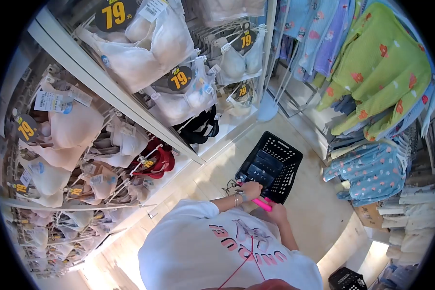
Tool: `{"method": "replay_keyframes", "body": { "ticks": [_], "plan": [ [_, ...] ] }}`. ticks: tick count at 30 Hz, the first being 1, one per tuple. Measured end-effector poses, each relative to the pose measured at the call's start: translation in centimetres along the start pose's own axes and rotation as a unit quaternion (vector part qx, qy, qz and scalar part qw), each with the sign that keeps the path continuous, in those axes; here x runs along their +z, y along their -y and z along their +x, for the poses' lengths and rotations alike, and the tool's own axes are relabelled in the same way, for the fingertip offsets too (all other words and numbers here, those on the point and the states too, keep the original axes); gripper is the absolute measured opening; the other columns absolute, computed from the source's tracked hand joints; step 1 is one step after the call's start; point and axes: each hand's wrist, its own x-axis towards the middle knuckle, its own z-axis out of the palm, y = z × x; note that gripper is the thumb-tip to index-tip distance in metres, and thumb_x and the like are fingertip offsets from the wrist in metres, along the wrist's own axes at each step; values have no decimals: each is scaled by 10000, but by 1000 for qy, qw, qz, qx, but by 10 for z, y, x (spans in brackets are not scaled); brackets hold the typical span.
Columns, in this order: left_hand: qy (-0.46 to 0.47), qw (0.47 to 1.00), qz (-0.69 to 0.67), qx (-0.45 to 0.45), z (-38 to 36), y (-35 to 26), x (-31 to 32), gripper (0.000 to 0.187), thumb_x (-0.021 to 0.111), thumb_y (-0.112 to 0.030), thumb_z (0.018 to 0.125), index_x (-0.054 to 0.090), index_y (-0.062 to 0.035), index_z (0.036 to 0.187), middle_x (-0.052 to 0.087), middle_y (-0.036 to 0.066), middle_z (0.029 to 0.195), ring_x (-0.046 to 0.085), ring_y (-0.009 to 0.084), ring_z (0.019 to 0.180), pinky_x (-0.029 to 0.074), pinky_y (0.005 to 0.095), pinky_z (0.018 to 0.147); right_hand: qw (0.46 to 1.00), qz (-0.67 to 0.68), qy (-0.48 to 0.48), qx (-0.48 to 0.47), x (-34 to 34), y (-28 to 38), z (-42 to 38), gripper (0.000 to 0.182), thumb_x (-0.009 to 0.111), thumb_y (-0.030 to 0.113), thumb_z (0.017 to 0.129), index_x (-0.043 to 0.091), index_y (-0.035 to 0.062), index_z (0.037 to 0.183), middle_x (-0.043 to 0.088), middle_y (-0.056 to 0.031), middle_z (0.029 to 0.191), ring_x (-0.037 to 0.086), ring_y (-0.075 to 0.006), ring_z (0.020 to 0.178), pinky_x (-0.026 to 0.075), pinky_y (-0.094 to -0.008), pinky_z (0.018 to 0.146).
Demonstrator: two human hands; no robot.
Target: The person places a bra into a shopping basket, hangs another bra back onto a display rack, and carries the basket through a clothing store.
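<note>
Both hands are in front of the white printed shirt, over the near end of a black perforated basket [291, 166]. My left hand [251, 190] has its fingers curled beside a bright pink object [262, 204]; what its fingers hold is too small to make out. My right hand [277, 212] is closed around the other end of the pink object. Dark thin cords [231, 186] hang beside my left hand. Inside the basket lie dark, flat items [264, 166]. A bracelet and a band circle the wrist nearest the cords.
Racks of bras [77, 125] with price signs line the left. On the right hang green patterned pajamas [382, 58] and blue patterned clothes [367, 169]. Another black basket [347, 279] is at the bottom right, near a cardboard box [369, 214].
</note>
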Motion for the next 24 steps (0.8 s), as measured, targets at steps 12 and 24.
{"method": "replay_keyframes", "body": {
  "ticks": [12,24],
  "plan": [
    [-107,977,-49,-181,-21,-44,58,399,476,-355,903,689,-32,805,662,203,766,651,371,724,512,482,659,955,12,183,-235,-59,-70,19,517,621,572,786,661,60,847,667,-169,777,656,-374,740,526,-450,670],
    [-166,914,-199,-312,-40,-138,116,460,337,-337,931,646,-2,877,659,238,854,653,385,770,517,493,699,957,9,61,-283,-109,-109,52,329,589,350,887,651,55,754,614,-143,637,615,-314,584,462,-414,535]
  ]
}}
